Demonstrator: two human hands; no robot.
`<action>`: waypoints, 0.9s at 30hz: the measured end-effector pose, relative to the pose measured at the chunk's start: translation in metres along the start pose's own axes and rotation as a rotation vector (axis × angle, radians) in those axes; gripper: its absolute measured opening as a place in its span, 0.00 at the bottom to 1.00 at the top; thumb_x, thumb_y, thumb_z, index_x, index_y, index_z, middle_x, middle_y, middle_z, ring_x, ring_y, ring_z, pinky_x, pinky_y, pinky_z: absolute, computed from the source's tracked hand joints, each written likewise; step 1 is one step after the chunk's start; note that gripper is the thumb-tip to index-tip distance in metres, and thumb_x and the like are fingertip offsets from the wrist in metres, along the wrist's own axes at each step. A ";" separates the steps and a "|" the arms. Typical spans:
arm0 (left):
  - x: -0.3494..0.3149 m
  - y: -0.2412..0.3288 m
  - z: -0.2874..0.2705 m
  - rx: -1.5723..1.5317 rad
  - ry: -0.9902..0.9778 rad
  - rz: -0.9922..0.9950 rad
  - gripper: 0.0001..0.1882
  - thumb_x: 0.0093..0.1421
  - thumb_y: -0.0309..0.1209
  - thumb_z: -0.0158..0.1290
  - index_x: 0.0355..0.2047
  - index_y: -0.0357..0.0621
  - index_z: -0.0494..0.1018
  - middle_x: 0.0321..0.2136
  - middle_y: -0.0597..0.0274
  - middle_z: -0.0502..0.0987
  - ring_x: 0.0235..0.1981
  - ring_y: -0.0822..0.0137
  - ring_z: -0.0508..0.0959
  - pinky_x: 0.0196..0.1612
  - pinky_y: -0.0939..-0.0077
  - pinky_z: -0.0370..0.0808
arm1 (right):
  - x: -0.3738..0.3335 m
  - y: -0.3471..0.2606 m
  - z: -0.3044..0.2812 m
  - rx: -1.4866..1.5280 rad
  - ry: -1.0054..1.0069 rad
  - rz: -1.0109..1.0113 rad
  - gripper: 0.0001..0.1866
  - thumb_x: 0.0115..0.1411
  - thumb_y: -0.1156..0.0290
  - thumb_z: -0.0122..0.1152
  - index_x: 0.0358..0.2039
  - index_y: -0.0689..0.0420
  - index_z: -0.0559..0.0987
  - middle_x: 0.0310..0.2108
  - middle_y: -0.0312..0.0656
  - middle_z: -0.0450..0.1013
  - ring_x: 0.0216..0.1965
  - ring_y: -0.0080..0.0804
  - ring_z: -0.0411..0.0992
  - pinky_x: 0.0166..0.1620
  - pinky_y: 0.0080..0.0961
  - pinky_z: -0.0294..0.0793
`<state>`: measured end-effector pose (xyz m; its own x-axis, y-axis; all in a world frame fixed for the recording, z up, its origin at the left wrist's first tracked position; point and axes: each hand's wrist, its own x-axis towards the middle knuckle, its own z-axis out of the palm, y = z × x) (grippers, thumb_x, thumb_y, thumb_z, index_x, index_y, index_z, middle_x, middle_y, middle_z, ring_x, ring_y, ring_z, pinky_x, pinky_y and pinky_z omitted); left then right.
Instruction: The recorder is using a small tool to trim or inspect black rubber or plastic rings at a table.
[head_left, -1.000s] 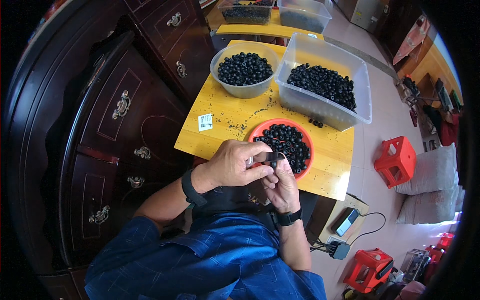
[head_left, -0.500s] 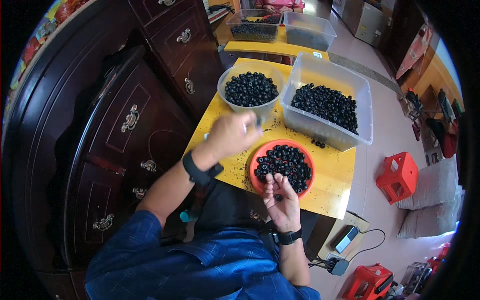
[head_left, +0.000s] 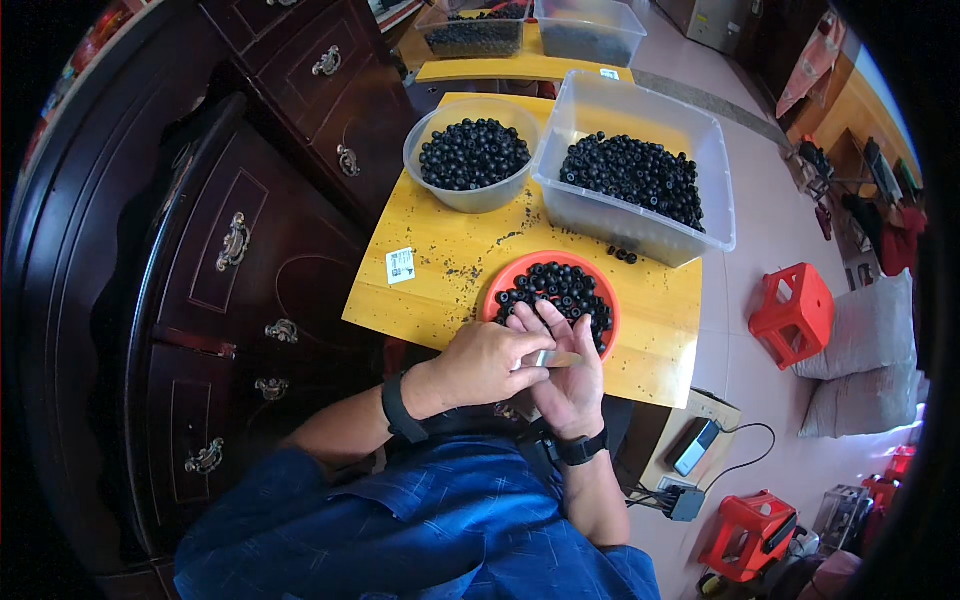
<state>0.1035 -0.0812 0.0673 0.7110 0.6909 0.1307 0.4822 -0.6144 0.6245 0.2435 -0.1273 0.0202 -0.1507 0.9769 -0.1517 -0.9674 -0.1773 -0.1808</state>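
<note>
My left hand is closed, its fingertips pinching a small flat metal piece against the palm of my right hand. My right hand lies palm up with its fingers spread over the near rim of a red plate holding several black beads. Both hands meet at the front edge of the yellow wooden table. Whether a bead sits between the fingers is hidden.
A round clear bowl and a rectangular clear tub, both holding black beads, stand at the table's far side. A dark wooden cabinet is on the left. Red stools, a power strip with cables and more tubs surround the table.
My left hand was at the round bowl half a second ago and has come back to my right hand at the plate's near edge. My right hand has stayed by the plate.
</note>
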 end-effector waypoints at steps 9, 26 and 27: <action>0.002 -0.004 0.009 -0.506 0.222 -0.010 0.16 0.54 0.27 0.61 0.44 0.45 0.78 0.19 0.64 0.75 0.20 0.74 0.75 0.25 0.76 0.72 | -0.007 -0.003 -0.004 -0.144 0.042 -0.018 0.27 0.69 0.47 0.44 0.54 0.58 0.69 0.53 0.48 0.71 0.53 0.40 0.70 0.55 0.39 0.71; -0.003 -0.014 0.014 -0.769 0.174 -0.118 0.05 0.61 0.29 0.58 0.33 0.41 0.76 0.22 0.76 0.71 0.24 0.85 0.69 0.26 0.85 0.66 | -0.014 -0.003 0.001 -0.179 -0.020 0.025 0.13 0.66 0.66 0.57 0.49 0.53 0.71 0.43 0.36 0.74 0.44 0.25 0.74 0.47 0.24 0.77; -0.004 -0.014 0.014 -0.858 0.160 -0.150 0.06 0.62 0.29 0.57 0.36 0.40 0.77 0.23 0.76 0.73 0.25 0.84 0.71 0.27 0.86 0.68 | -0.015 -0.002 0.002 -0.155 -0.013 0.016 0.11 0.66 0.68 0.57 0.48 0.53 0.71 0.43 0.36 0.74 0.42 0.23 0.75 0.45 0.20 0.79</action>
<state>0.1014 -0.0804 0.0472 0.5601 0.8258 0.0665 -0.0309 -0.0594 0.9978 0.2473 -0.1409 0.0251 -0.1696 0.9750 -0.1438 -0.9218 -0.2085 -0.3268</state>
